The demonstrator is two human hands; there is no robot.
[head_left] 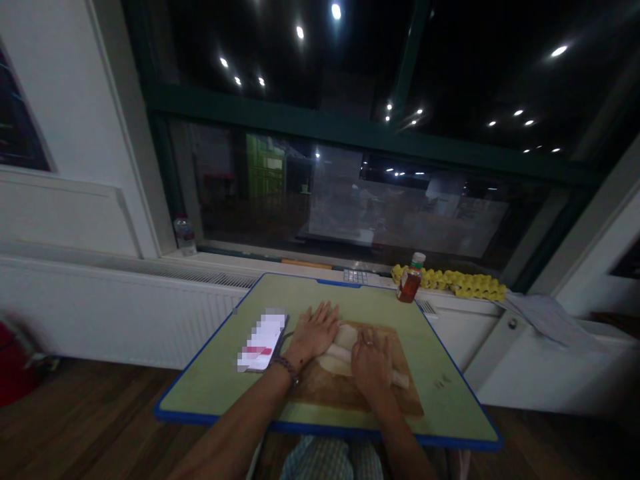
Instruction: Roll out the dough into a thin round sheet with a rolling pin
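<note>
A pale rolling pin (342, 353) lies slantwise across a flat, light sheet of dough (334, 366) on a wooden board (325, 392). My left hand (314, 333), with a beaded bracelet at the wrist, rests by the pin's left end, fingers stretched and spread; its palm hides that end. Over the right part of the pin, my right hand (371, 363) is closed with bent fingers, and the pin's handle (400, 380) sticks out beyond it. The dough shows on both sides of the pin, partly covered by my hands.
The board lies on a green folding table (200, 393) with a blue edge. A phone (265, 343) stands left of my hands. Towards the window are a bottle of amber liquid (409, 285), a yellow egg tray (465, 283) and a clear plastic bottle (185, 237). A radiator (100, 307) runs behind.
</note>
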